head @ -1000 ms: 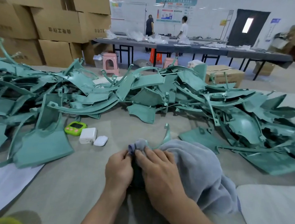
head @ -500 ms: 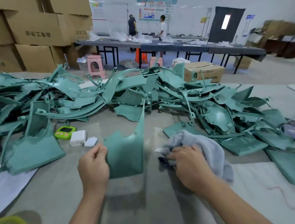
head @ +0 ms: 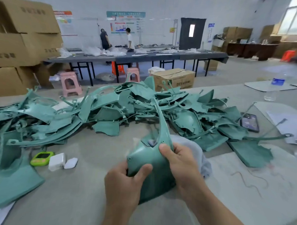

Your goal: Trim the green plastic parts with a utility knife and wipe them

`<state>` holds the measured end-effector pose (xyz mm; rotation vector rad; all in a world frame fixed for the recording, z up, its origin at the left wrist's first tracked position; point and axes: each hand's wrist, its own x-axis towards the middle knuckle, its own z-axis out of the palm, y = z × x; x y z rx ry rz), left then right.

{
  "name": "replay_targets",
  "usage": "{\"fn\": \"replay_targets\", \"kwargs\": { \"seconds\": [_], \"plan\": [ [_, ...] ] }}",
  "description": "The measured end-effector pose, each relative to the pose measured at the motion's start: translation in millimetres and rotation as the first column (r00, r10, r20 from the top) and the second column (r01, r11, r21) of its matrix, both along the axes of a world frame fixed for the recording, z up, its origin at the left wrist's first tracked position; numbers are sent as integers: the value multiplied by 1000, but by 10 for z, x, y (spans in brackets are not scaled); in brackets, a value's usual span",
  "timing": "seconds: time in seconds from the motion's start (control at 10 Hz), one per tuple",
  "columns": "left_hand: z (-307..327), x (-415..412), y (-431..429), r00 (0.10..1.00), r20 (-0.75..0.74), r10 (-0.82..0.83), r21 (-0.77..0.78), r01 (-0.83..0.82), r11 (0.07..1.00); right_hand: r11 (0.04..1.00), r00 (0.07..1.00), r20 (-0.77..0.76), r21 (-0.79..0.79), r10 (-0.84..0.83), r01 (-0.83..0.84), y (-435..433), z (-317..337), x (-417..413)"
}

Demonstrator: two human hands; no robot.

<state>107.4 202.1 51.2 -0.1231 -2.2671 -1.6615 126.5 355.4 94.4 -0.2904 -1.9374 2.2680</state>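
I hold one green plastic part [head: 147,156] upright above the table with both hands. Its wide panel sits between my palms and its long thin arm curves up and away. My left hand [head: 124,182] grips the lower left edge, thumb over the front face. My right hand [head: 179,161] grips the right edge, thumb pressed near the base of the arm. The grey cloth [head: 193,148] lies on the table behind my right hand. A big pile of green parts [head: 110,110] stretches across the table beyond. No utility knife is visible.
A green timer [head: 42,158], a white charger [head: 57,161] and a small white case [head: 71,163] lie to the left. A phone [head: 249,122] and a water bottle [head: 274,87] sit at the right. Cardboard boxes [head: 19,43] stand far left; two people stand at a distant table.
My right hand has let go of the cloth and taken hold of the green part beside my left hand. The part has been turned and raised. My head has turned to the right.
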Motion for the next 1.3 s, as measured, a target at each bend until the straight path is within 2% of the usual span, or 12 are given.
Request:
{"fn": "replay_targets", "kwargs": {
  "seconds": [0.1, 0.2, 0.3, 0.4, 0.5, 0.6, 0.7, 0.8, 0.9, 1.1, 1.2, 1.3],
  "plan": [
    [-7, 153, 337, 992, -86, -87, 9, 88, 996, 984, 992, -32, 128, -120, 124, 248, 70, 279],
    [7, 292, 652, 976, -131, -176, 5, 178, 984, 966, 975, 3, 138, -223, 220, 583, 40, 654],
    [-34, 484, 1017, 949, -42, -312, 168, 315, 934, 976, 985, 1, 137, -172, 171, 931, -38, 1169],
    [-77, 824, 1462, 797, 188, -575, 401, 472, 785, 959, 967, 13, 127, -256, 252, 1255, -220, 1733],
    [-152, 1240, 1889, 472, 264, -841, 519, 665, 536, 862, 861, 68, -21, -504, 506, 1542, -477, 2372],
    [-296, 1726, 2273, 21, 358, -934, 530, 819, 221, 617, 621, 221, -96, -752, 781, 1676, -866, 3029],
    [-655, 2293, 2632, -113, 523, -845, 487, 853, 187, 306, 333, 433, -133, -838, 943, 1673, -1341, 3635],
    [-1111, 2862, 2941, -188, 690, -699, 562, 748, 354, 7, 86, 608, -132, -789, 991, 1596, -1746, 4191],
    [-1570, 3340, 3102, -238, 787, -569, 537, 719, 442, -130, -19, 742, -92, -670, 987, 1493, -1997, 4656],
    [-1595, 3880, 3236, -354, 798, -487, 487, 855, 177, -270, -185, 744, 6, -642, 963, 1743, -2134, 5659],
    [-1406, 3848, 3363, -297, 755, -585, 469, 868, 164, -455, -316, 656, -49, -686, 889, 2169, -2173, 6072],
    [-1259, 3670, 3342, -185, 746, -640, 379, 908, 180, -562, -272, 702, -218, -658, 798, 2443, -2369, 6219]
  ]
}}
